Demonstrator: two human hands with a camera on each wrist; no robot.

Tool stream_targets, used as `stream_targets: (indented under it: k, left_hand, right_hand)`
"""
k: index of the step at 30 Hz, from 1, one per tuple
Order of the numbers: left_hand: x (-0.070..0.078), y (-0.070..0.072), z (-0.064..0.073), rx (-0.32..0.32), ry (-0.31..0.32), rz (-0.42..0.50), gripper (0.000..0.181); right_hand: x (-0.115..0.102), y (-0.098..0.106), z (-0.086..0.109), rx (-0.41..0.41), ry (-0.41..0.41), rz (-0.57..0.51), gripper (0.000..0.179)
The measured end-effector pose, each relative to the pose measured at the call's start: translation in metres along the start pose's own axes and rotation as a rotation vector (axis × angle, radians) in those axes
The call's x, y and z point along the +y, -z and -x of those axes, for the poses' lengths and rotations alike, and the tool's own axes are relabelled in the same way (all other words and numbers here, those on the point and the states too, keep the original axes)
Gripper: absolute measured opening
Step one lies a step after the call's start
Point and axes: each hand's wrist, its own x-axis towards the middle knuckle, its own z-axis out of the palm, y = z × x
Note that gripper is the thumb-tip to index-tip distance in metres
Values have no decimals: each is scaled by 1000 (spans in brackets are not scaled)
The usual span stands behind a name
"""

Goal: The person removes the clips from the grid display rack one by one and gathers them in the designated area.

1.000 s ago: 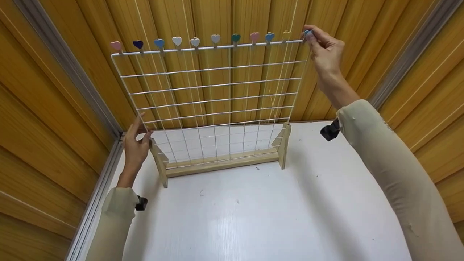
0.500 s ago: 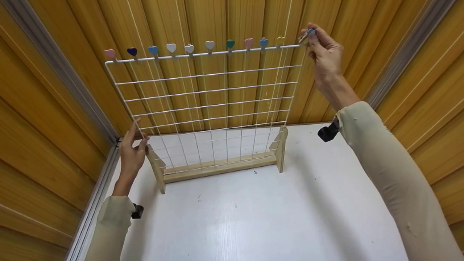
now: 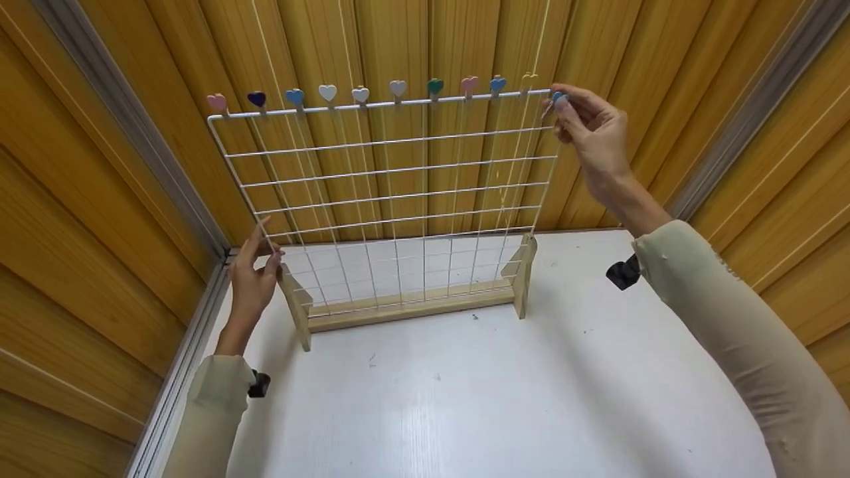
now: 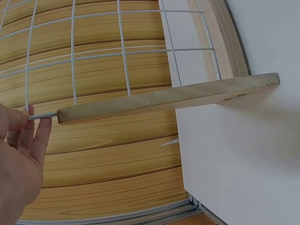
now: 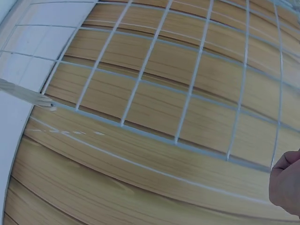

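Note:
A white wire grid panel [image 3: 425,176] stands upright in a wooden stand [image 3: 412,312]. Heart-topped mini clothespins, among them a pink one [image 3: 216,103], a dark blue one [image 3: 256,99] and a green one [image 3: 435,86], line its top bar. At the upper right corner my right hand [image 3: 597,143] pinches a light blue heart clothespin [image 3: 558,98], tilted, beside the frame; whether it touches the wire I cannot tell. My left hand [image 3: 254,282] holds the grid's left side wire [image 4: 43,116] between thumb and fingers, just above the stand's left upright [image 4: 168,97]. In the right wrist view my right hand [image 5: 286,185] shows only partly.
The stand rests on a white tabletop [image 3: 431,411]. Yellow-brown wood-look panels [image 3: 398,40] rise behind it and at both sides. A metal rail [image 3: 179,372] runs along the table's left edge.
My right hand has tilted the light blue clothespin away from the top bar's right end and lowered it beside the corner. My left hand keeps its hold on the side wire.

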Motion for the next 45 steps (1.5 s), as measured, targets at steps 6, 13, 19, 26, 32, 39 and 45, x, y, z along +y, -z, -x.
stream_targets:
  k: [6,13,19,26,32,39,45]
  left_hand:
    - [-3,-6,0,-11,12,-5,61]
    - [2,-7,-1,12,8,-11,59]
    - [24,-3,1,17,29,-12,56]
    - [20,-3,-1,19,12,7,55]
    - [0,-7,-4,20,6,38,57]
    - [0,-3,-3,18,55,55,54]
    - [1,-3,-5,14,79,49,53]
  right_hand:
    - [22,-12,25,-161,-36,116,21]
    - [53,-34,58,-319,-135,168,25]
    - [94,-51,94,-442,-262,242,29]
    - [149,-74,137,-566,-386,335,29]
    - [176,-91,160,-660,-385,393,26]
    - [205,-106,189,-714,-422,378,21]
    - [238,-115,211,-681,-418,371,20]
